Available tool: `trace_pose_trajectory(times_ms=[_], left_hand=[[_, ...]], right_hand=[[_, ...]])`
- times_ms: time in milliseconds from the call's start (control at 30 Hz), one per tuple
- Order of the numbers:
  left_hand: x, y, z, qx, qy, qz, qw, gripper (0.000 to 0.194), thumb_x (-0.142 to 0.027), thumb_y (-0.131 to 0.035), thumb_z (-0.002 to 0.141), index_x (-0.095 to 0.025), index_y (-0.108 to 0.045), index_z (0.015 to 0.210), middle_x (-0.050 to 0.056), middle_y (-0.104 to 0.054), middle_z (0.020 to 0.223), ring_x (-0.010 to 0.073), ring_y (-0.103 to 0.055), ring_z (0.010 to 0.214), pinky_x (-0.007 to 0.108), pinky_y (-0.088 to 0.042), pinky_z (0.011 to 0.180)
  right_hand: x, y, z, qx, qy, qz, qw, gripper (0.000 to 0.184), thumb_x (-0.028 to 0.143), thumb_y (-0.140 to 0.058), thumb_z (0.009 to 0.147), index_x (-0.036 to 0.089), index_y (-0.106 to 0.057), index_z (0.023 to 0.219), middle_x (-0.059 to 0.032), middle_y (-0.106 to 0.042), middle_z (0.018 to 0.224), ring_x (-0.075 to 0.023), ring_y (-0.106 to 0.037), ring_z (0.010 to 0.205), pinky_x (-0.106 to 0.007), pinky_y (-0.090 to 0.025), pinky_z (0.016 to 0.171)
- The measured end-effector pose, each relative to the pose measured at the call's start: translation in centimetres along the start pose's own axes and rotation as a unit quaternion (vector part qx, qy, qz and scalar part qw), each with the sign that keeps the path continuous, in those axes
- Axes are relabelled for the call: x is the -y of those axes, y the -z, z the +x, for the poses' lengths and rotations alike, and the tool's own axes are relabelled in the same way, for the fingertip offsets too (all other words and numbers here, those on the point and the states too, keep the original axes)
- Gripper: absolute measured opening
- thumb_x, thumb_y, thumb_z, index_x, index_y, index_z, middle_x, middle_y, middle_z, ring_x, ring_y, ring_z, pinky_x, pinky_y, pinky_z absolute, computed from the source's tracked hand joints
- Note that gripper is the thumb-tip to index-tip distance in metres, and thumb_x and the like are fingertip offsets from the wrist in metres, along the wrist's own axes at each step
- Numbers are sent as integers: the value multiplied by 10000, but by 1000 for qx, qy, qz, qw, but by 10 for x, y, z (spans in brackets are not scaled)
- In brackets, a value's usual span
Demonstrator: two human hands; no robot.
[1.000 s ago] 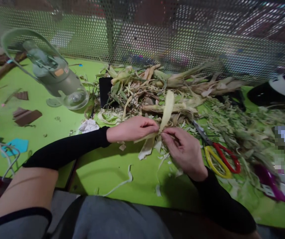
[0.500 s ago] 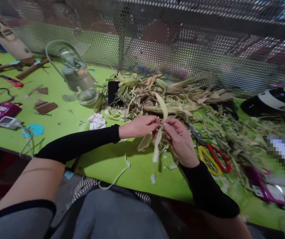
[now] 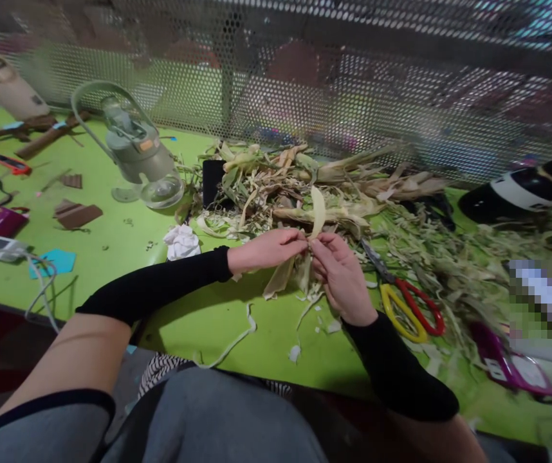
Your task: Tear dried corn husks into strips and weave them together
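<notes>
Near the centre of the frame, the left hand (image 3: 283, 249) and right hand (image 3: 343, 276) pinch a pale husk strip (image 3: 318, 212) between closed fingertips that nearly meet, its broad end rising just above the grip. Fingers hide the strip's pinched part, so whether it is knotted or folded cannot be told, and pixelation masks an object at the right edge. Below the hands, green tabletop (image 3: 271, 344) runs to its front edge at lower centre, with scissors (image 3: 404, 302) just right and a husk pile (image 3: 269, 186) close above.
</notes>
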State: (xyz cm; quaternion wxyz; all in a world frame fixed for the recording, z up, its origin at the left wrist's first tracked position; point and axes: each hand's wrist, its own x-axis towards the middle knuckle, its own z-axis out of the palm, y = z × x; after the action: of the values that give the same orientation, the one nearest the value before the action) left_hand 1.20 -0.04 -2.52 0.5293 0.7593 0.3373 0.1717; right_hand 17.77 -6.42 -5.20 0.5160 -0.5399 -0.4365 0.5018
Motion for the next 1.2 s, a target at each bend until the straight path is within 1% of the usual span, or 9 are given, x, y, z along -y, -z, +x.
trace_pose_trajectory(times_ms=[133,200,400,600,800,900,967,1133,1200], left_hand=[[-5,1,-2,11,38,-68,997,206,-313,-429,1023,-174,-502,890,-35,-510,755,88,-433,632,238,-383,628],[-4,-1,-3,10,35,-73,997,211,-315,-425,1026,-176,-492,882,-33,-498,761,91,-434,651,244,-380,639],[6,-3,0,-14,-46,2,999,246,-361,-454,1009,-179,-501,851,-24,-487,774,118,-439,722,272,-348,671],[2,1,0,14,-51,11,999,219,-305,-446,999,-175,-500,832,-16,-512,809,116,-457,752,271,-376,720],[4,2,-2,-14,-46,31,998,192,-276,-448,968,-178,-502,812,-16,-550,787,113,-460,721,270,-357,690],[4,1,-3,-25,-40,72,996,199,-285,-457,949,-189,-474,776,-27,-521,724,114,-436,667,275,-330,649],[4,0,-4,-16,-34,96,995,217,-295,-448,952,-196,-452,759,-29,-522,700,115,-432,635,279,-324,634],[2,-3,-5,-16,-44,102,994,198,-285,-439,966,-195,-485,797,-18,-577,749,122,-474,668,277,-355,661],[2,-4,-6,-22,-55,107,992,199,-294,-432,980,-193,-504,823,-14,-585,771,124,-487,688,275,-366,671]], right_hand=[[-3,0,-1,0,23,-33,999,348,524,-760,822,240,-612,960,64,-543,672,-68,-412,496,-183,-289,424],[-3,0,-2,3,29,-56,998,323,518,-727,851,238,-632,983,65,-526,666,-72,-396,494,-192,-288,428],[3,7,-2,-5,32,-66,997,332,527,-726,840,231,-683,985,84,-399,586,-77,-260,464,-217,-200,411],[6,9,-1,-16,29,-75,997,349,540,-751,796,225,-682,927,79,-436,566,-75,-240,444,-234,-166,405],[6,13,-2,-3,62,-136,989,367,551,-743,822,222,-696,976,57,-529,629,-88,-392,506,-214,-312,444],[6,13,-1,20,66,-153,986,349,543,-756,816,219,-674,918,44,-566,654,-105,-486,546,-228,-433,498],[5,13,0,29,52,-142,988,336,527,-764,809,220,-639,863,35,-590,662,-114,-522,557,-238,-463,516],[2,8,-2,6,35,-102,994,287,454,-714,864,224,-552,805,78,-455,569,-73,-356,466,-198,-272,431],[1,6,-2,-12,34,-74,997,294,445,-718,854,227,-530,795,85,-400,576,-67,-293,458,-204,-234,425]])
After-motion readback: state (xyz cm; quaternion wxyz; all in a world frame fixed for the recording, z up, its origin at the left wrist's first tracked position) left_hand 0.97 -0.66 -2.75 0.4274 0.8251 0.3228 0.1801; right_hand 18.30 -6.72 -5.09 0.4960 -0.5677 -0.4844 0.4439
